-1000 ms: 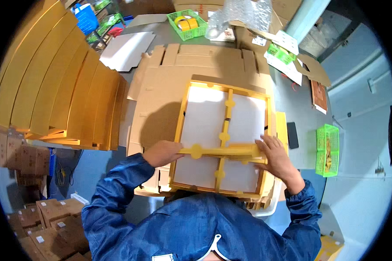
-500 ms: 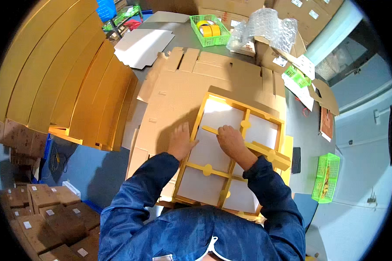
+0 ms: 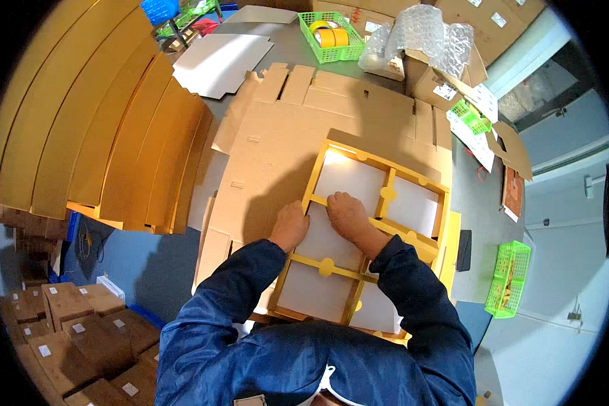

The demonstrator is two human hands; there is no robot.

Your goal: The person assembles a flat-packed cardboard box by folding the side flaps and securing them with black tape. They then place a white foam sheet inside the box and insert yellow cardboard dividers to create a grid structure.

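Note:
A shallow yellow cardboard box [image 3: 358,153] with pale inner panels lies slightly turned before me, parted by yellow strips into several compartments. My left hand [image 3: 291,224] is closed over its left side wall, fingers curled at the rim. Inside, my right hand [image 3: 347,215] grips a yellow divider strip [image 3: 319,199], whose left end shows beside the fingers and meets the left wall. The right fingertips are partly hidden. Another yellow strip [image 3: 413,238] lies across the right part of the box, next to my right forearm. A cross strip with a round tab [image 3: 326,266] sits nearer me.
Flattened cardboard [image 3: 284,149] lies under the box. Green baskets stand around: one with tape rolls [image 3: 333,37] at the back, another [image 3: 507,279] at right. Bubble wrap [image 3: 419,34] tops an open carton. Large yellow-brown cardboard pieces [image 3: 115,128] stack at left; cartons [image 3: 101,345] sit below.
My left hand has gone from spread flat to curled on the side wall. My right hand has moved slightly left, bringing the divider strip's end to the wall. The view has shifted slightly.

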